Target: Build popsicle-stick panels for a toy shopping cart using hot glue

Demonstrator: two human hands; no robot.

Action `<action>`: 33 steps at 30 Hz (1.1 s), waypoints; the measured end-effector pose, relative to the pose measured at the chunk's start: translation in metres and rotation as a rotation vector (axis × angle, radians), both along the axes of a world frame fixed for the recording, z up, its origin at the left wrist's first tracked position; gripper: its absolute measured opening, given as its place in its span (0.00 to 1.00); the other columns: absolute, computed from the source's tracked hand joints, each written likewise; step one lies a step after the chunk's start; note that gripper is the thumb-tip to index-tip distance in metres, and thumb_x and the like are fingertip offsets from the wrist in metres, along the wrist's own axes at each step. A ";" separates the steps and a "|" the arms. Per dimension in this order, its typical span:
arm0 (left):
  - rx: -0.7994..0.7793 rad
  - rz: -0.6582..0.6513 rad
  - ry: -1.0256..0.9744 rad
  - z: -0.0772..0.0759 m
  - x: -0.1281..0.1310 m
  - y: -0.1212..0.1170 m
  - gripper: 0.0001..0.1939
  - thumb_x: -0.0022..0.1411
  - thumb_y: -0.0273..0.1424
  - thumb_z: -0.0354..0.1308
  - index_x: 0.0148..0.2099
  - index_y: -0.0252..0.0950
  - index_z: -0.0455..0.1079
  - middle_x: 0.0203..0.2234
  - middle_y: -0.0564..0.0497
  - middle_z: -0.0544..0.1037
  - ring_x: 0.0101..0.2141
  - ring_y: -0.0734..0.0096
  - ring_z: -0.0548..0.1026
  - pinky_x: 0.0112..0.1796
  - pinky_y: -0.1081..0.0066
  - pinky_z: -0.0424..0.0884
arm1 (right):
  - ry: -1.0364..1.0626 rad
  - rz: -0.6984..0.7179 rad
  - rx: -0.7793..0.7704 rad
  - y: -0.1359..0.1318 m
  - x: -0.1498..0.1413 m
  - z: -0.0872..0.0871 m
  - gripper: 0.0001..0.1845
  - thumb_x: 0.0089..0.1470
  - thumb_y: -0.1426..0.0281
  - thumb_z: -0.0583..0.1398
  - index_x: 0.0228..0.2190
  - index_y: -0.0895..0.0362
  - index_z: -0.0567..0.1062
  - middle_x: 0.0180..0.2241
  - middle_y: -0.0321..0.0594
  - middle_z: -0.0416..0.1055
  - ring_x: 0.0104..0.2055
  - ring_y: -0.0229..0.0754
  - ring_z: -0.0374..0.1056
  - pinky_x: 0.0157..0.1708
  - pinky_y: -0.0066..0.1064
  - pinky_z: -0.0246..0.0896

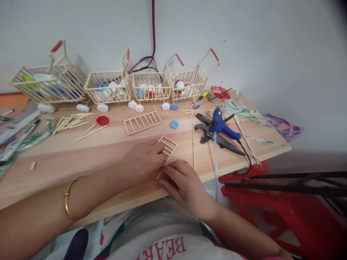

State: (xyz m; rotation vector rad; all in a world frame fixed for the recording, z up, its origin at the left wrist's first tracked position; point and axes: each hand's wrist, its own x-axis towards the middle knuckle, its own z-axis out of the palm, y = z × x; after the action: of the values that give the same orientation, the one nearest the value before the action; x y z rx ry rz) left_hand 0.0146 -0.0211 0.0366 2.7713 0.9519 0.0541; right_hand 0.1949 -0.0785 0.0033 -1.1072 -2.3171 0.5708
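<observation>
A small ladder-like frame of thin wooden sticks (171, 145) lies on the table between my hands. My left hand (143, 159), with a gold bangle on its wrist, has its fingers curled over the frame's left side and hides part of it. At the near end, the bent fingers of my right hand (185, 180) close on the frame; a stick end pokes out beneath them. Just beyond lies a longer ladder-like stick frame (143, 123), flat on the wood. A blue bottle cap (174, 124) sits to its right.
Several stick-built carts (104, 86) holding caps stand along the wall. A blue glue gun (221, 122) rests on black pliers-like tools at the right. Loose sticks (67, 122) and a red cap (102, 120) lie left. A red stool (284, 209) stands beside the wooden table (89, 155).
</observation>
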 end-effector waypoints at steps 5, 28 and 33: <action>0.026 -0.018 -0.023 -0.006 0.000 0.001 0.04 0.60 0.27 0.53 0.35 0.33 0.69 0.34 0.45 0.71 0.37 0.64 0.68 0.37 0.64 0.65 | 0.025 -0.051 0.037 0.000 0.000 0.002 0.09 0.57 0.69 0.57 0.40 0.56 0.74 0.41 0.46 0.71 0.43 0.46 0.65 0.42 0.40 0.61; 0.092 0.005 -0.039 -0.012 -0.006 -0.001 0.05 0.61 0.29 0.53 0.36 0.34 0.68 0.32 0.47 0.70 0.36 0.63 0.67 0.33 0.65 0.64 | 0.033 -0.050 0.039 0.002 -0.002 -0.002 0.09 0.58 0.69 0.57 0.40 0.56 0.74 0.40 0.44 0.72 0.42 0.44 0.65 0.42 0.40 0.59; 0.075 0.010 -0.011 -0.011 -0.006 -0.001 0.05 0.61 0.29 0.52 0.36 0.34 0.68 0.33 0.46 0.70 0.36 0.64 0.67 0.34 0.65 0.64 | 0.030 -0.050 0.035 0.002 -0.002 -0.002 0.09 0.58 0.69 0.56 0.39 0.55 0.75 0.40 0.44 0.72 0.42 0.44 0.65 0.43 0.40 0.59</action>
State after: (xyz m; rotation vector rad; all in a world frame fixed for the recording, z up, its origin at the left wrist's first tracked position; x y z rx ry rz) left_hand 0.0089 -0.0220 0.0260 2.8313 0.9799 0.1088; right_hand 0.1926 -0.0763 0.0011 -1.1288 -2.2587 0.5226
